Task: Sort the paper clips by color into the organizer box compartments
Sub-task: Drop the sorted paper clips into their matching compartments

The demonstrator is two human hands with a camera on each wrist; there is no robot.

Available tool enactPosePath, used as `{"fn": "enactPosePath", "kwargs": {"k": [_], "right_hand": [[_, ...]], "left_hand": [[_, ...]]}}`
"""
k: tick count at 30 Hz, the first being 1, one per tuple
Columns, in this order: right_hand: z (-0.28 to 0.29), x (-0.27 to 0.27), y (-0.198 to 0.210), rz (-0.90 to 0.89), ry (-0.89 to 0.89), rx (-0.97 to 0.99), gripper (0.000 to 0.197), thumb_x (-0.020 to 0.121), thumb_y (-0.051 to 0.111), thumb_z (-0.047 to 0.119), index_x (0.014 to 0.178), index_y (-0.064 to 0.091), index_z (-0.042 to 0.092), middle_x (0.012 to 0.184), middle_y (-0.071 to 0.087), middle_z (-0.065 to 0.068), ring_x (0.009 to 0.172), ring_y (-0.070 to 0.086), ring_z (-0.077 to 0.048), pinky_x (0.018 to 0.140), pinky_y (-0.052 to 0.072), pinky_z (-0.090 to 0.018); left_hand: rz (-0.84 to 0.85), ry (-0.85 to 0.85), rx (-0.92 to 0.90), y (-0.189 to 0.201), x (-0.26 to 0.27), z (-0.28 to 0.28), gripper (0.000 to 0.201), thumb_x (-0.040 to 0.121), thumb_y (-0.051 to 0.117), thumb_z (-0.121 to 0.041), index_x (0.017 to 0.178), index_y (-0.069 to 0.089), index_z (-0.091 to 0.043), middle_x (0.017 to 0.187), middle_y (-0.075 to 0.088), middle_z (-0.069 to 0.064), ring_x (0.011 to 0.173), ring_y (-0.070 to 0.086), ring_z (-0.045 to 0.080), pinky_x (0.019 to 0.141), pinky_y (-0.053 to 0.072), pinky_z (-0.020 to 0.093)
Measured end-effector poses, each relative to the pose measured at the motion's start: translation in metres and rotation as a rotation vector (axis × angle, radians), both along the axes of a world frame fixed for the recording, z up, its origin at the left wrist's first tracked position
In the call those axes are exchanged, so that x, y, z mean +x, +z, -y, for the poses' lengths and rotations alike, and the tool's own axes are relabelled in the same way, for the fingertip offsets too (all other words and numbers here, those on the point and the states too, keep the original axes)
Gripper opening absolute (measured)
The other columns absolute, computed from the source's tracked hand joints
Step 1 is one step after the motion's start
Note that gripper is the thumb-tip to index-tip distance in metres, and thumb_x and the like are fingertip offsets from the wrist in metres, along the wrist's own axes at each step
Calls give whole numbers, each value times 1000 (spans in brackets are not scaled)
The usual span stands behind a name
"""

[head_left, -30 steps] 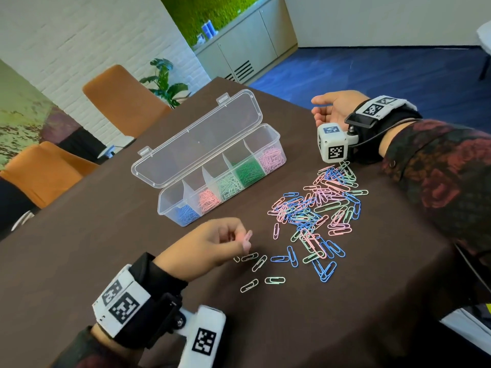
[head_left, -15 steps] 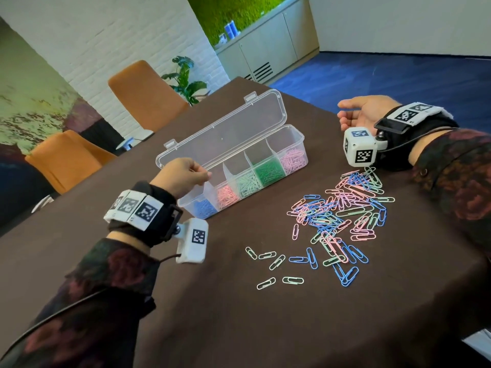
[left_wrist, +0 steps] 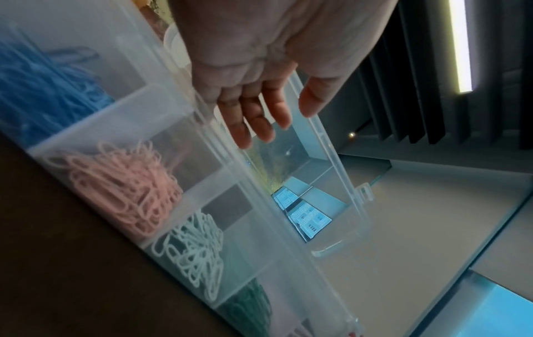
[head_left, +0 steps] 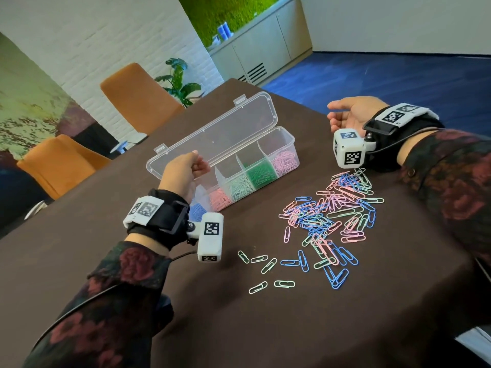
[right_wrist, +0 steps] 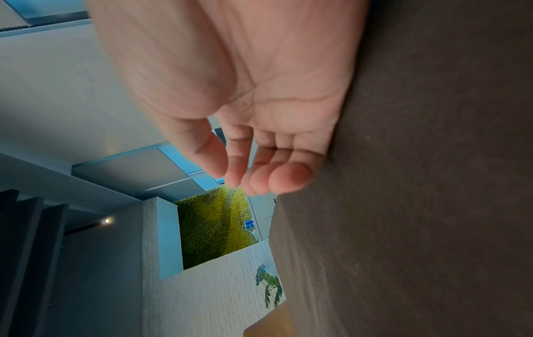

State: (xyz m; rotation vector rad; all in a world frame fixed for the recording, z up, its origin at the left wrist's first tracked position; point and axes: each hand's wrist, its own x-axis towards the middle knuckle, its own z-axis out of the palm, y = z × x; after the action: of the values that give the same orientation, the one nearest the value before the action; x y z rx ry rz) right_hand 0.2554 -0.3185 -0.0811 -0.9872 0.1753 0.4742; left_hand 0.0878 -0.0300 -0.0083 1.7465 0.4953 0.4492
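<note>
A clear organizer box (head_left: 294,152) stands with its lid (head_left: 225,128) open. Its compartments hold blue (left_wrist: 43,91), pink (left_wrist: 124,189), pale mint (left_wrist: 196,250) and dark green clips (head_left: 259,175), with lighter pink ones (head_left: 285,162) at the right end. My left hand (head_left: 198,166) hovers over the box's left end near the rear rim. In the left wrist view this left hand (left_wrist: 284,120) has straight fingers and holds nothing. A mixed pile of clips (head_left: 332,216) lies on the table. My right hand (head_left: 333,115) rests beyond the pile, and the right wrist view shows it (right_wrist: 245,173) relaxed and empty.
Several loose mint and blue clips (head_left: 268,265) lie apart from the pile, nearer me. The brown table (head_left: 265,328) ends just behind the box and the right hand. Two orange chairs (head_left: 138,96) and a plant (head_left: 178,81) stand beyond the far left edge.
My left hand lifted a pink clip from the table, carried it to the box and now stands open above it without the clip. The right hand stayed put.
</note>
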Motion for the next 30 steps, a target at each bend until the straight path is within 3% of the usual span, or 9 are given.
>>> {"fn": "enactPosePath", "kwargs": {"k": [2, 6, 9, 12, 15, 20, 24, 27, 30], "right_hand": [[0, 1, 0, 3, -6, 0, 15, 91, 57, 18, 82, 55, 6, 71, 51, -2, 47, 48, -11, 43, 45, -16], [0, 0, 0, 16, -18, 3, 13, 91, 58, 17, 83, 56, 7, 73, 51, -3, 52, 48, -11, 44, 45, -16], [0, -1, 1, 11, -26, 3, 12, 91, 58, 17, 83, 56, 7, 73, 52, -3, 55, 47, -12, 44, 45, -17], [0, -2, 2, 3, -34, 2, 12, 90, 58, 16, 84, 55, 6, 73, 52, -3, 55, 47, -12, 43, 45, -17], [-1, -2, 2, 1, -43, 3, 12, 90, 59, 15, 84, 55, 5, 73, 52, -3, 55, 47, -12, 43, 44, -17], [-1, -2, 2, 2, -54, 0, 11, 90, 58, 16, 84, 57, 6, 73, 53, -4, 54, 48, -12, 44, 45, -17], [-1, -2, 2, 1, -35, -2, 14, 91, 57, 16, 83, 55, 6, 73, 52, -3, 55, 47, -12, 42, 44, -17], [0, -1, 3, -3, -18, 2, 16, 92, 57, 17, 81, 54, 5, 72, 51, -3, 56, 46, -12, 42, 44, -18], [0, 0, 2, -9, -19, 6, 16, 91, 59, 17, 82, 55, 4, 72, 51, -3, 55, 47, -12, 43, 45, -17]], "left_hand": [[68, 25, 29, 2, -2, 3, 27, 97, 43, -14, 71, 51, -12, 61, 55, 0, 62, 58, 16, 68, 43, 28], [138, -48, 156, 9, -15, 14, 35, 96, 43, -14, 61, 43, -15, 44, 37, -7, 44, 37, 12, 57, 44, 28], [-27, -359, 543, 13, -32, 34, 33, 97, 48, -18, 63, 49, -16, 51, 44, -6, 47, 41, 11, 58, 41, 24], [-246, -779, 981, 7, -44, 64, 20, 91, 61, -22, 72, 56, -24, 56, 52, -16, 53, 46, 1, 58, 36, 12], [-254, -1030, 1165, -8, -53, 93, 7, 86, 65, -17, 82, 62, -22, 65, 53, -20, 62, 49, -6, 60, 32, 7], [-182, -1199, 1231, -26, -58, 125, 23, 85, 68, -18, 107, 62, -17, 91, 48, -7, 73, 45, -15, 67, 33, 7], [-210, -1286, 1288, -33, -54, 139, 14, 83, 70, -20, 92, 62, -14, 92, 43, -5, 76, 44, 4, 69, 37, 23], [-201, -1291, 1246, -34, -50, 137, 11, 82, 71, -19, 80, 61, -14, 88, 44, -5, 72, 43, 0, 66, 35, 17], [-179, -1191, 1021, -30, -46, 126, 17, 82, 71, -16, 77, 55, -20, 80, 51, -11, 67, 46, -1, 66, 38, 13]]}}
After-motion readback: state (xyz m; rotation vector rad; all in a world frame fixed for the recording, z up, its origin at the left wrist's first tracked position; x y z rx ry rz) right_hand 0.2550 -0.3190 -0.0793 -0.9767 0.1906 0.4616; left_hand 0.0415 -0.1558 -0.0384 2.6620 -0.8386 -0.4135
